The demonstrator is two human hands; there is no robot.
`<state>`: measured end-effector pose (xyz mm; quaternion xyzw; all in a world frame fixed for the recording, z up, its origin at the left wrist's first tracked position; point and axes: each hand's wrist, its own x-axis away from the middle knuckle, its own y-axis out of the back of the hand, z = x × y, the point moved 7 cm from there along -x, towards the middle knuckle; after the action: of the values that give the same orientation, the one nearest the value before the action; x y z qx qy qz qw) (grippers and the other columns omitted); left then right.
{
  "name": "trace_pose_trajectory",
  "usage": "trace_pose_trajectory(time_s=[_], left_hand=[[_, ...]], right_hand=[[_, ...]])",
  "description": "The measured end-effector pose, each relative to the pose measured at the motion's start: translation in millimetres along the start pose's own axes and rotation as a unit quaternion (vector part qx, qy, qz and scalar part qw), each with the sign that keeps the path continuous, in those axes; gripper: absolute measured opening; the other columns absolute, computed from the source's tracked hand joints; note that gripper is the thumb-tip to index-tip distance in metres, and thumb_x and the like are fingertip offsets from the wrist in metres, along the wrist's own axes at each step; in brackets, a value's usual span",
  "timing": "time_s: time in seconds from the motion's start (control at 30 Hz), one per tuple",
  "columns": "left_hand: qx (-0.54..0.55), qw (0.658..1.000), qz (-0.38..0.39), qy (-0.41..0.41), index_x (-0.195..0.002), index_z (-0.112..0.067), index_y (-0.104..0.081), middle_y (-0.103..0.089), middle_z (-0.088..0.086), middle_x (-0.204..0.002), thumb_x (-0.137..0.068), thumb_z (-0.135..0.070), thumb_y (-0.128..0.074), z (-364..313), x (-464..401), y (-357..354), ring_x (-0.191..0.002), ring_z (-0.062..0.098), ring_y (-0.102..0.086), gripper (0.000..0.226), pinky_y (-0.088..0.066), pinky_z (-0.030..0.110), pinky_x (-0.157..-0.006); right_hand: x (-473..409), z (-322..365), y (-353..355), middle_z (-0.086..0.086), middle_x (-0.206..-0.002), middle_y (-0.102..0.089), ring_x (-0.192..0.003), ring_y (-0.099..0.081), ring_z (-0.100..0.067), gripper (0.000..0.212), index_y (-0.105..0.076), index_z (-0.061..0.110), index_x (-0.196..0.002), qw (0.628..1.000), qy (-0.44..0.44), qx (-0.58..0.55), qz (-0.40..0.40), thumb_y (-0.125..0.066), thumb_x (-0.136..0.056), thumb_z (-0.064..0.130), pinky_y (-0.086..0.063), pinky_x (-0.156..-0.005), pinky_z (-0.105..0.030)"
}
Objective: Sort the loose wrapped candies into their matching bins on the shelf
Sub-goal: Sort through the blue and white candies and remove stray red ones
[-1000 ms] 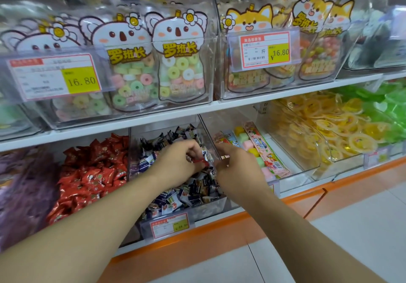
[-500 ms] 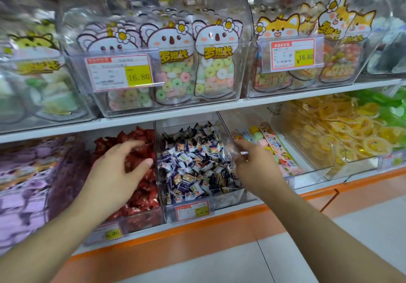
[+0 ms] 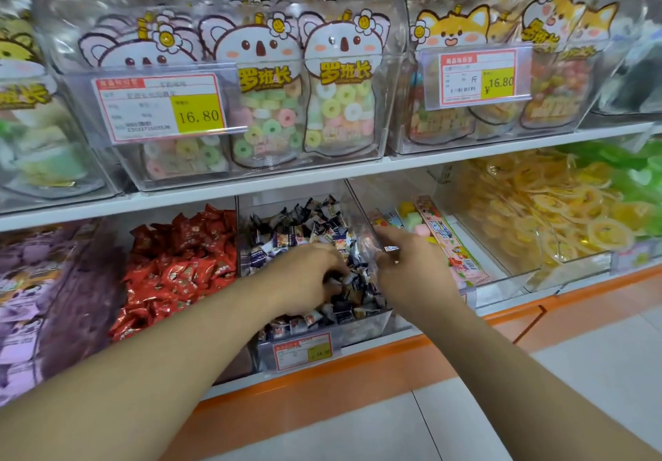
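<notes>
The clear middle bin on the lower shelf holds dark blue and white wrapped candies. My left hand lies on that pile, fingers curled down among the wrappers; whether they hold one is hidden. My right hand is at the bin's right side, its thumb and forefinger pinched on the top edge of the clear side wall. Left of this bin sits a bin of red wrapped candies. Further left lie purple wrapped candies.
Right of my hands, a bin holds long marshmallow strips, then yellow jelly cups and green ones. The upper shelf carries clear bins of koala pouches and fox pouches. An orange shelf base meets the tiled floor.
My left hand went from the blue-candy bin to the red bin, then came back onto the blue and white pile. My right hand stayed at the bin's right wall.
</notes>
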<state>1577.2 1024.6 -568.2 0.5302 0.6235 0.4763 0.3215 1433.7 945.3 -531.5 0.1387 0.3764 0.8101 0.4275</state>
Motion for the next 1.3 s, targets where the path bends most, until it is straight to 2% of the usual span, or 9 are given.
trace_pose_trajectory(time_s=[0.1, 0.27, 0.4, 0.53, 0.6, 0.73, 0.87, 1.13, 1.3], left_hand=[[0.001, 1.0, -0.015, 0.009, -0.121, -0.03, -0.072, -0.057, -0.01, -0.129, -0.094, -0.027, -0.075, 12.9, -13.4, 1.3, -0.12, 0.014, -0.054, 0.027, -0.042, 0.024, -0.101], [0.043, 0.997, -0.043, 0.055, -0.095, -0.032, -0.078, -0.07, -0.009, -0.109, -0.089, -0.008, -0.076, 21.9, -18.5, 11.0, -0.095, 0.008, -0.064, 0.026, -0.059, 0.036, -0.083], [0.059, 0.987, -0.132, 0.074, -0.094, -0.031, -0.076, -0.065, -0.01, -0.111, -0.091, -0.012, -0.076, 32.1, -14.4, 29.9, -0.096, 0.009, -0.063, 0.019, -0.047, 0.014, -0.073], [-0.007, 0.968, -0.244, 0.063, -0.098, -0.025, -0.077, -0.058, -0.007, -0.12, -0.088, -0.006, -0.076, 33.4, -9.7, 51.4, -0.111, 0.014, -0.054, 0.021, -0.042, 0.02, -0.092], [-0.006, 0.974, -0.224, 0.041, -0.093, -0.028, -0.076, -0.058, -0.01, -0.115, -0.088, -0.01, -0.077, 23.5, -9.6, 48.0, -0.105, 0.012, -0.055, 0.019, -0.048, 0.026, -0.092], [0.035, 0.996, -0.073, 0.021, -0.098, -0.031, -0.077, -0.07, -0.016, -0.101, -0.093, -0.024, -0.076, 5.8, -8.7, 22.5, -0.09, 0.001, -0.064, 0.009, -0.055, 0.025, -0.084], [0.001, 0.998, -0.033, 0.048, -0.104, -0.025, -0.076, -0.072, -0.011, -0.099, -0.091, -0.034, -0.077, 13.5, -6.5, 12.0, -0.089, 0.009, -0.066, 0.015, -0.053, 0.026, -0.078], [-0.088, 0.981, -0.114, 0.129, -0.112, -0.034, -0.073, -0.07, -0.003, -0.122, -0.086, -0.007, -0.071, 39.7, -7.5, 25.4, -0.107, 0.019, -0.067, 0.037, -0.057, 0.036, -0.093], [0.005, 0.986, -0.164, 0.044, -0.099, -0.029, -0.077, -0.067, -0.012, -0.108, -0.09, -0.018, -0.077, 16.0, -7.0, 31.0, -0.098, 0.009, -0.063, 0.014, -0.053, 0.028, -0.09]], right_hand=[[-1.6, -2.0, -1.0, -0.004, -0.113, -0.074, -0.078, -0.068, -0.024, 0.044, -0.063, 0.03, -0.136, 1.0, 0.005, 0.002, 0.005, -0.054, -0.098, 0.01, -0.057, -0.064, -0.035], [-3.6, -4.9, -2.1, -0.002, -0.114, -0.073, -0.07, -0.065, -0.018, 0.047, -0.061, 0.032, -0.139, 1.0, 0.003, -0.004, 0.01, -0.055, -0.098, 0.01, -0.05, -0.054, -0.027], [-2.7, -5.7, -2.7, 0.004, -0.09, -0.067, -0.057, -0.055, -0.008, 0.045, -0.065, 0.027, -0.132, 1.0, 0.006, -0.025, 0.018, -0.055, -0.095, 0.005, -0.04, -0.045, -0.02], [-2.3, -4.1, -2.0, 0.004, -0.092, -0.064, -0.057, -0.055, -0.007, 0.045, -0.063, 0.025, -0.136, 0.999, 0.011, -0.023, 0.018, -0.055, -0.096, 0.006, -0.037, -0.045, -0.018], [-2.3, -3.2, -2.4, -0.002, -0.1, -0.068, -0.062, -0.058, -0.014, 0.043, -0.064, 0.023, -0.135, 0.999, 0.015, -0.025, 0.019, -0.055, -0.096, 0.006, -0.042, -0.051, -0.022], [-1.8, -1.2, -1.2, -0.006, -0.103, -0.073, -0.071, -0.062, -0.019, 0.04, -0.066, 0.022, -0.13, 0.999, 0.025, -0.017, 0.016, -0.055, -0.095, 0.006, -0.043, -0.055, -0.025], [-2.3, -2.8, -1.6, -0.006, -0.112, -0.073, -0.074, -0.064, -0.021, 0.042, -0.063, 0.022, -0.136, 0.999, 0.024, -0.019, 0.017, -0.055, -0.097, 0.007, -0.044, -0.057, -0.023], [-2.8, -4.5, -2.7, -0.006, -0.125, -0.07, -0.073, -0.061, -0.019, 0.046, -0.056, 0.024, -0.145, 0.999, 0.027, -0.022, 0.017, -0.054, -0.101, 0.011, -0.036, -0.05, -0.017], [-3.1, -2.3, -1.9, -0.005, -0.113, -0.071, -0.071, -0.06, -0.019, 0.041, -0.062, 0.022, -0.136, 0.999, 0.035, -0.01, 0.013, -0.053, -0.099, 0.008, -0.032, -0.047, -0.016]])
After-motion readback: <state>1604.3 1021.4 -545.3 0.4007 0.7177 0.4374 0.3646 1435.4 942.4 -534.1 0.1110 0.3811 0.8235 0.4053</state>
